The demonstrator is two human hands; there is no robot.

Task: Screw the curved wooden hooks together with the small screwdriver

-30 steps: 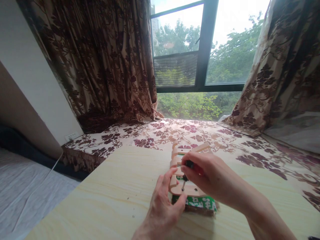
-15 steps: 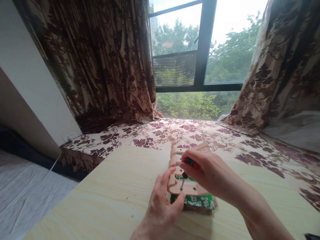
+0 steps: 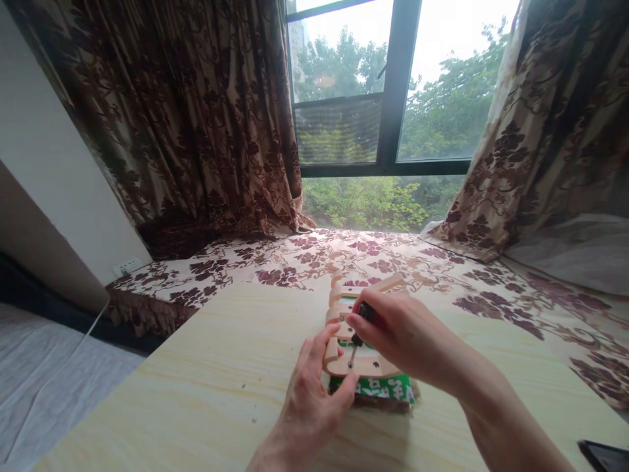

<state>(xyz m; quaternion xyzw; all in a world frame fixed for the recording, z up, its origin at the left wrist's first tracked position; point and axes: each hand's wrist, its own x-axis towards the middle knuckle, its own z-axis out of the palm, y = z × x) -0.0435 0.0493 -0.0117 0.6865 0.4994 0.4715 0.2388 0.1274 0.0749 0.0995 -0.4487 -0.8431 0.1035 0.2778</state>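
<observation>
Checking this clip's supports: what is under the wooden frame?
A green object with white markings shows at the near edge and through gaps; the frame, left hand and right hand cover the rest.

Ahead we see a window (image 3: 386, 98) with trees (image 3: 339, 72) beyond it and a floral curtain (image 3: 206, 118) on either side. A cloth (image 3: 280, 255) of like pattern spreads below. To our left, a socket (image 3: 126, 266) sits low on the wall (image 3: 63, 177), and a pale cord (image 3: 101, 314) crosses a grey sheet (image 3: 88, 400). At lower right we glimpse a dark object (image 3: 604, 457), cut off.
</observation>
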